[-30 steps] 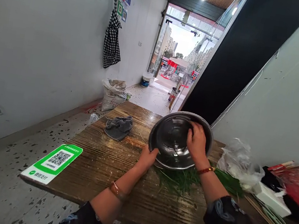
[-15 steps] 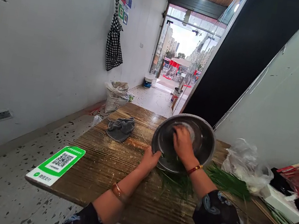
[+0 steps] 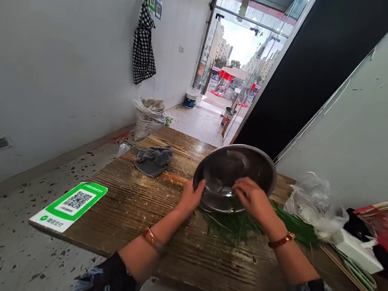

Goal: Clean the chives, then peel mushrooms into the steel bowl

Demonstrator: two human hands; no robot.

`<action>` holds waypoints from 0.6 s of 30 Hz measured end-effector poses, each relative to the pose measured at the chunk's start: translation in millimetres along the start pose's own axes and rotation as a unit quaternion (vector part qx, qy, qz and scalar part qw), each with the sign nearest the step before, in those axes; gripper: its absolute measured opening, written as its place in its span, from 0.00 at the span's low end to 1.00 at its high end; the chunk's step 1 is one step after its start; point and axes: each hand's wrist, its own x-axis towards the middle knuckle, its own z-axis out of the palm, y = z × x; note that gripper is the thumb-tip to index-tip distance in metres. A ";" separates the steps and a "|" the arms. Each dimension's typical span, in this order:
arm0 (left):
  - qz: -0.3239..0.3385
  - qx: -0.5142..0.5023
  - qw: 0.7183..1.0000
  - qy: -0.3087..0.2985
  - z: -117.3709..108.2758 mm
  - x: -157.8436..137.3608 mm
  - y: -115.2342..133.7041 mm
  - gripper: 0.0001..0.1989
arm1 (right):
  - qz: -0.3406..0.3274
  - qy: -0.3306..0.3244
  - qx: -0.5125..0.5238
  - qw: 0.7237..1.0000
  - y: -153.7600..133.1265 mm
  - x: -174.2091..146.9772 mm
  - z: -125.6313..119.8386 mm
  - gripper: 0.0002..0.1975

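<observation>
Greens (image 3: 232, 227): loose on the wooden table (image 3: 196, 262), partly beneath the near rim of the metal basin (image 3: 263, 169) and spreading to its right.
Left hand (image 3: 191, 197): gripping the basin's near-left rim, thumb lapped over the edge.
Right hand (image 3: 251, 196): before the basin's mouth, at its lower right, fingers bent; we can't make out whether they pinch anything.
Basin: tipped up in our grip, its inside facing us.
Progress: we judge the work part-way; the greens lie outside the basin, which is not yet set flat.
In the way: the basin itself, hiding some greens from us.
Plastic bag (image 3: 313, 208): right of the basin, crumpled.
Grey cloth (image 3: 154, 160): left of the basin, bunched up.
Sack (image 3: 148, 120): beyond the cloth, left of the basin, on the floor (image 3: 191, 122).
Bucket (image 3: 227, 116): farther off, behind the basin.
</observation>
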 end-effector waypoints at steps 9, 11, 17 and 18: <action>0.030 -0.002 0.999 -0.014 1.1 4.8 -7.1 0.11 | 0.066 0.068 -0.042 0.995 -3.6 10.2 57.7 0.12; 0.032 0.009 0.999 -0.010 0.3 5.9 -9.1 0.11 | 0.050 0.016 -0.024 0.998 -13.7 6.2 66.9 0.10; 0.018 0.040 0.998 0.048 -4.0 10.9 -11.8 0.12 | -0.008 -0.143 0.027 0.989 -26.9 -23.3 42.5 0.05; 0.011 0.035 0.998 0.060 -4.7 12.1 -12.3 0.13 | -0.018 -0.165 0.032 0.986 -25.1 -28.1 34.0 0.06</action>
